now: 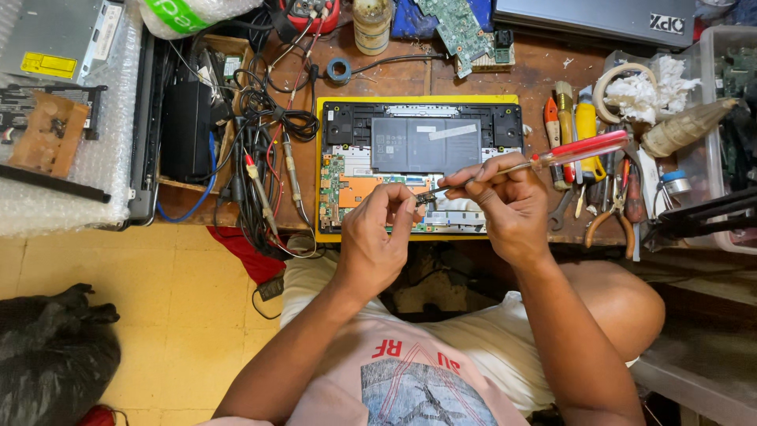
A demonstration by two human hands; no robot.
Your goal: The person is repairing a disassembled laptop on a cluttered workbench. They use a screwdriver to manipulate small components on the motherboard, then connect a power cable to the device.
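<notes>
At frame centre, over the opened laptop (418, 166) on the worktop (544, 67), my right hand (505, 201) gripped a red-handled screwdriver (544, 158). My left hand (378, 237) had its fingers pinched narrow at the tip, maybe on a screw; too small to tell. The back cover was already off, battery and boards exposed and still seated, so I'd judge this early-to-mid disassembly. The screwdriver's long axis ran diagonally, handle toward upper right, tip pointing lower left. Spare tools (599, 189) lay at right.
</notes>
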